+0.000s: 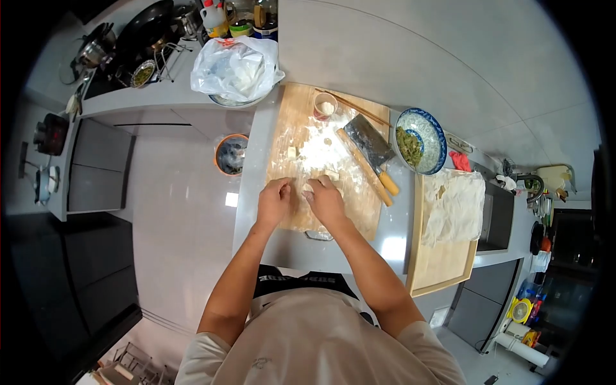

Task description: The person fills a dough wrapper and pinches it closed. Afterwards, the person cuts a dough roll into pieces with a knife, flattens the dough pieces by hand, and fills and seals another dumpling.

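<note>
The right hand (327,202) partly covers some dough (308,188), its grip unclear; whether the left hand (274,203) pinches anything is too small to tell; a bag (237,67) hides most of a bowl (235,102); a cloth (457,208) covers much of the tray (441,269); the bin's (217,165) contents are indistinct; the top edge crops the jars (265,16), the bottom edge the shirt (321,340).

Near the frame's centre we count one left hand (276,197), one right hand (326,202), one cutting board (358,221), one cleaver (367,138) and one rolling pin (364,167); right of centre, one blue-rimmed bowl (440,131) and one wooden tray (443,266).
</note>
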A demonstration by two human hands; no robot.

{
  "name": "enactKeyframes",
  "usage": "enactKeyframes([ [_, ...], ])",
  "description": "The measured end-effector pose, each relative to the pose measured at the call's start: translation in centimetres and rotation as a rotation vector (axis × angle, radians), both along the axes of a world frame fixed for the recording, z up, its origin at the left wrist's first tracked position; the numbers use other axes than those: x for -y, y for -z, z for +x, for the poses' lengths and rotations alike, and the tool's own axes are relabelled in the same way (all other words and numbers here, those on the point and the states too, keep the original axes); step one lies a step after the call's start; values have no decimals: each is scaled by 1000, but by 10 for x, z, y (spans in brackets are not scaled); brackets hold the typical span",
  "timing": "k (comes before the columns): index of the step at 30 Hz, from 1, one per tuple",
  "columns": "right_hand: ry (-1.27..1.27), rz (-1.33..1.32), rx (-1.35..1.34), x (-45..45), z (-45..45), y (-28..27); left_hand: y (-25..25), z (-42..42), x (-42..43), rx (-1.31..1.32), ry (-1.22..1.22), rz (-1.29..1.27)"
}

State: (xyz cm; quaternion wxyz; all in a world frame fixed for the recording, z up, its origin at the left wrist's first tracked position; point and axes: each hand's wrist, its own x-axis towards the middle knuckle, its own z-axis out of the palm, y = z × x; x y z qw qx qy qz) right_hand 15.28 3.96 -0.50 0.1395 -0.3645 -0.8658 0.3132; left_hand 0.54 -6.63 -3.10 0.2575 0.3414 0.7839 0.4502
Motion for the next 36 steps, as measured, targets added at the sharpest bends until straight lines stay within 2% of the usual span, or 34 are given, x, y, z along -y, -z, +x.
enactKeyframes([
  [2,-5,-11,92,-3,-3,10,0,-1,1,-15,-2,29],
  [5,-138,118,-11,-1,2,21,-7,2,6,72,-59,25],
  [8,-146,105,81,0,-10,39,0,6,6,29,-107,62],
  [13,-122,196,134,14,0,-2,-1,7,8,80,-162,130],
  [15,-117,236,153,24,7,-3,2,7,12,83,-204,143],
  [17,-243,235,251,33,6,1,7,10,14,89,-241,149],
  [20,-302,183,315,29,2,14,21,11,19,93,-303,228],
  [23,-274,156,214,30,8,-3,16,2,16,141,-305,203],
  [26,-356,218,254,32,10,6,25,8,28,119,-317,217],
  [27,-354,234,245,26,8,5,21,4,23,73,-233,167],
  [29,-34,55,53,27,21,1,14,4,25,-11,-32,7],
  [30,-37,61,52,21,27,4,8,5,20,-12,-35,13],
  [32,273,222,-61,21,46,15,3,19,13,-129,94,67],
  [33,364,200,-47,19,45,5,-2,24,4,-204,96,33],
  [36,416,160,64,11,44,14,-15,35,-22,-336,144,-86],
])
